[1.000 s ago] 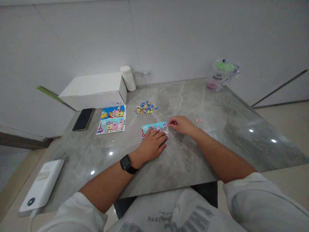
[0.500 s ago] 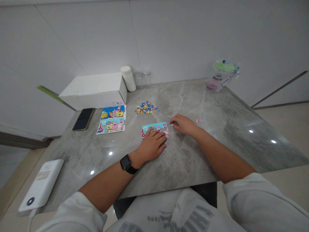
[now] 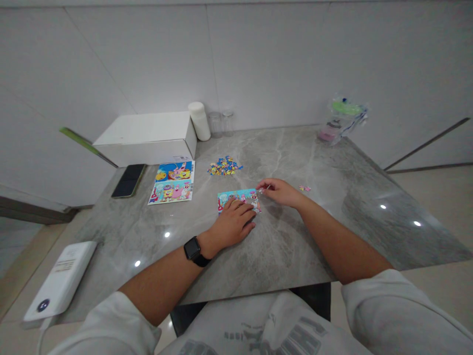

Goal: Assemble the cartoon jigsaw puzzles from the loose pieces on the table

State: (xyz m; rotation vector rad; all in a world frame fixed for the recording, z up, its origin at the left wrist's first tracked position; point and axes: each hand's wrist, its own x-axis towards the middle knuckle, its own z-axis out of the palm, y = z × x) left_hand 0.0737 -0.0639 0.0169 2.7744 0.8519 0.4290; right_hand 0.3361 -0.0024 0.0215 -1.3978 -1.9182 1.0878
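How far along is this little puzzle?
The strip of puzzle under the left hand looks joined, though fingers hide part. The right hand pinches a small piece by its right end. Still loose: a colorful heap beyond and a few pinkish pieces to the right.

Worktop (image 3: pixel 354 212): grey, streaked with paler marbling. Puzzle (image 3: pixel 242 193): light blue ground, pink, white and red figures. Loose pieces (image 3: pixel 224 166): mixed blue, yellow and pink. Printed sheet (image 3: pixel 172 182): deep blue upper half, light blue lower half, yellow and pink characters. Box (image 3: pixel 148 130) and bottle (image 3: pixel 200 122): plain white. Phone (image 3: pixel 129 181): black screen. Watch (image 3: pixel 192 249): black. Bagged cup (image 3: pixel 338 122): green above, pink below. Shirt (image 3: pixel 236 325): pale grey-white, darker grey lettering.
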